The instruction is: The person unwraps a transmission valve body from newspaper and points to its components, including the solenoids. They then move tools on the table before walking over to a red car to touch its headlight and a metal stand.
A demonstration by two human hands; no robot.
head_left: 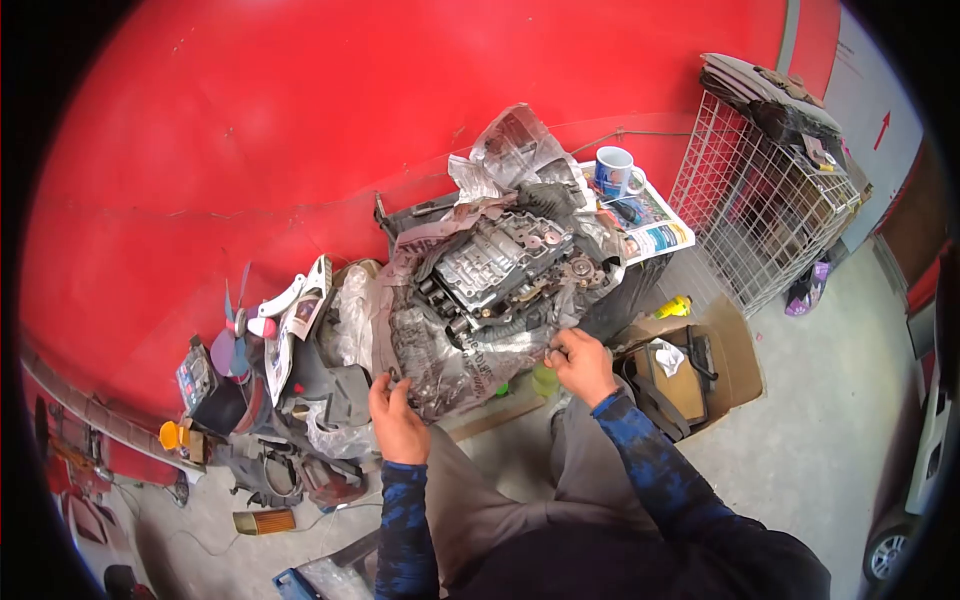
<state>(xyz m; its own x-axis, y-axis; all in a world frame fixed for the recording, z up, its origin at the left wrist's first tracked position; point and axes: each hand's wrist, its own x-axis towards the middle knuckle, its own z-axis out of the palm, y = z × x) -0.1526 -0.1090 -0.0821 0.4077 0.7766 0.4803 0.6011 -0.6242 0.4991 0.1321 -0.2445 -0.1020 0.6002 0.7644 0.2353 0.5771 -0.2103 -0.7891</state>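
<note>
A metal valve body (500,262) with cast channels and round parts lies on a crumpled, printed plastic bag (440,365), which bunches up around it. My left hand (400,420) is at the bag's near left edge, thumb and forefinger closed on the plastic. Farther right, my right hand (583,365) has its fingers curled in a pinch at the bag's near right edge. Neither hand touches the metal part. The surface under the bag is mostly hidden.
A mug (615,172) stands on a newspaper (655,225) at the back right. Beyond it is a wire cage (745,215). An open cardboard box (735,350) sits right of my knees. Clutter with a fan (232,340) fills the left, against a red wall (250,130).
</note>
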